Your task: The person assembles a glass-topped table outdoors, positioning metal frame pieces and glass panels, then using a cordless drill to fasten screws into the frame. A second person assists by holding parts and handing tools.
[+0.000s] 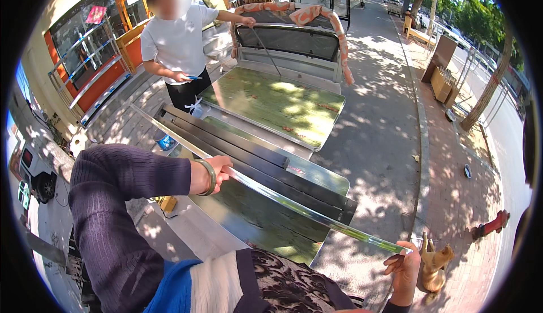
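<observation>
A long, thin, shiny metal strip (305, 206) runs slantwise in front of me, from far left to near right. My left hand (216, 172), with a bangle at the wrist, is closed round it near its middle. At the near right end, my right hand (404, 265) grips the strip between thumb and fingers. Just beneath and beyond it, several dark grey metal bars (237, 151) lie side by side on green, glossy panels (260, 217). Another such panel (274, 106), dappled with sunlight, lies farther off.
Across the panels, a person in a white T-shirt (180, 44) holds a thin rod (264, 50) and a small blue object. A cargo vehicle with a padded rail (317, 16) stands behind. A dog (434, 268) lies at right near a red hydrant (491, 225). A blue can (165, 141) sits at left.
</observation>
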Demonstrator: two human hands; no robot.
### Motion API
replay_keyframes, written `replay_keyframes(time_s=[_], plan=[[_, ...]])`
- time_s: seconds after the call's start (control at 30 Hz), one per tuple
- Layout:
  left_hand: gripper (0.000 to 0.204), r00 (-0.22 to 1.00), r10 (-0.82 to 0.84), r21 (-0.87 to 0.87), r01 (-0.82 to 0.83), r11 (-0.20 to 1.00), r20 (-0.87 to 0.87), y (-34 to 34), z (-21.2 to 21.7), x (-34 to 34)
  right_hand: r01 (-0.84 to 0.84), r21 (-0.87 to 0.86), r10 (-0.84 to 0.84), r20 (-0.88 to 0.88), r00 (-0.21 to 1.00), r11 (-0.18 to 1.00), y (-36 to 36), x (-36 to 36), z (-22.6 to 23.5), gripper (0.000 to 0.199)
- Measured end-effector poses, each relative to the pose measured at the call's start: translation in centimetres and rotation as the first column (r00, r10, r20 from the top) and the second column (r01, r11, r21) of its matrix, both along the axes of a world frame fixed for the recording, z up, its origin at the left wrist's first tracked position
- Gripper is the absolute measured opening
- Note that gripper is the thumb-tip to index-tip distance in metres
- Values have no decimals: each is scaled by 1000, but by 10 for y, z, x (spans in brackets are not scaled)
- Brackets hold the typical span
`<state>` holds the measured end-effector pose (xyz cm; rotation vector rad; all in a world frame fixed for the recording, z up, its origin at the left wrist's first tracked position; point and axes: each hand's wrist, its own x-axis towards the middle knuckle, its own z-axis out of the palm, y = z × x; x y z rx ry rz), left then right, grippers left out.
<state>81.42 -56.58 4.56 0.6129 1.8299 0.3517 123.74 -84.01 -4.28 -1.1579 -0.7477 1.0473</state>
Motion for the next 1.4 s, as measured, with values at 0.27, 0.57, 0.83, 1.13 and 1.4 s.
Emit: replay_keyframes(time_s=[0.27, 0.57, 0.83, 1.13, 1.4], plan=[[46, 743, -446, 294, 629, 720, -499, 61, 33, -3, 198, 37, -200, 304, 932, 979, 59, 42, -8, 51], [29, 304, -54, 309, 929, -202, -951, 161, -32, -144, 287, 37, -271, 457, 847, 957, 73, 58, -25, 54], [45, 473, 83, 420, 839, -346, -877, 198, -53, -157, 642, 287, -668, 562, 488, 711, 113, 14, -33, 55], [52, 611, 164, 523, 765, -376, -775, 225, -64, -201, 721, 343, -754, 543, 370, 601, 150, -10, -55, 56], [47, 648, 191, 542, 736, -405, -737, 217, -62, -196, 754, 368, -809, 469, 354, 544, 148, 3, -67, 57]])
